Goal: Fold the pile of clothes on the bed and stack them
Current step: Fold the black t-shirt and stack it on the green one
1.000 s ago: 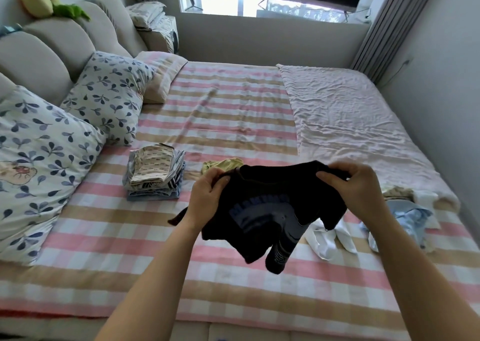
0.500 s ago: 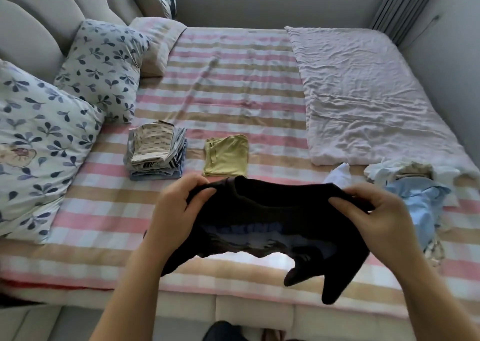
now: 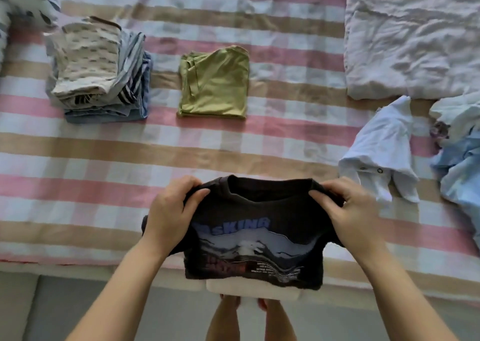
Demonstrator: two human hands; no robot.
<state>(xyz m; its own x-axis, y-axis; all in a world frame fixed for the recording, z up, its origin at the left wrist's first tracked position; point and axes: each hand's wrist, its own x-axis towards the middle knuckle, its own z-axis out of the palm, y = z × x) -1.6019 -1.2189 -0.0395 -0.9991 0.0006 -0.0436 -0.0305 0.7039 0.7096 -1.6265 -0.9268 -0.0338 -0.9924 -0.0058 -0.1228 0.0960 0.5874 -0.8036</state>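
Left hand (image 3: pixel 171 210) and right hand (image 3: pixel 348 210) each pinch a shoulder of a black T-shirt (image 3: pixel 259 249), fingers curled into the cloth, collar stretched between them. Print faces up. Shirt hangs from the grip over the near edge of the striped bed (image 3: pixel 104 158). Beyond the left hand, well apart: folded green shirt (image 3: pixel 215 83); stack of folded clothes (image 3: pixel 98 73) further left. Just right of the right hand: unfolded white garment (image 3: pixel 381 153), crumpled blue clothes (image 3: pixel 459 174) past it.

L hand (image 3: pixel 171 216) & R hand (image 3: pixel 348 210) cover the shoulders of the black T-shirt (image 3: pixel 257 239), its lower print too small to read; pillow (image 3: pixel 26 0) cut off top-left, blanket (image 3: pixel 415 36) at top & right, unfolded clothes pile (image 3: pixel 457 174) by right edge, lower layers of folded stack (image 3: pixel 98 65) mostly hidden.
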